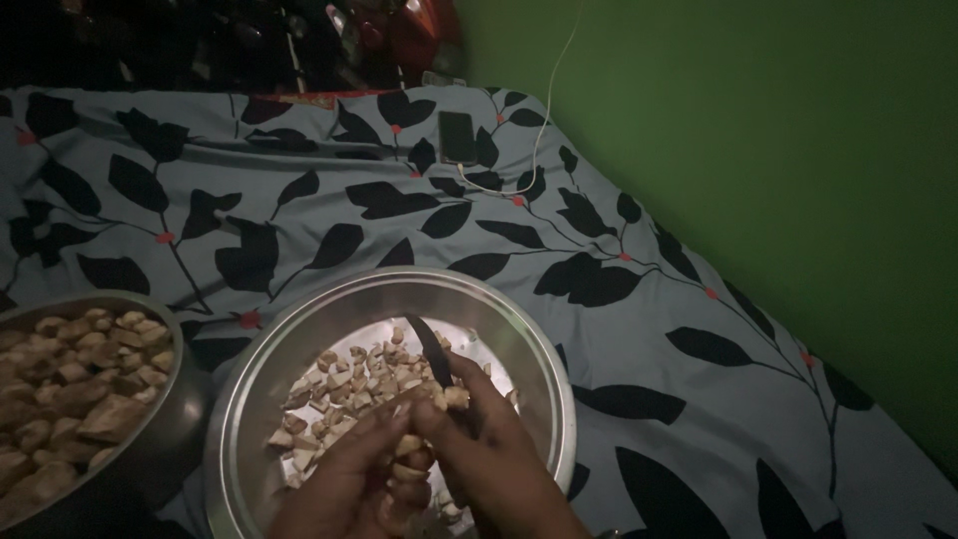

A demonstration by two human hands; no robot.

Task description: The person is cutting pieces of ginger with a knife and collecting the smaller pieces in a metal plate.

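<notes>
Head camera looks down at two hands over a big round shiny metal bowl (299,349) on a grey-blue bed sheet with black leaves (639,299). The right hand (499,449) has its fingers closed tight around a small knife with a dark blade (431,349), which points up and away. The left hand (344,474) pinches a small pale chunk of food (407,445) just beside the knife. Many small pale cut pieces (344,384) lie in the bowl. To the left sits a second round metal bowl (165,439) full of bigger brown chunks (75,369). A dark phone (457,137) with a white cable (544,120) lies far up the sheet.
</notes>
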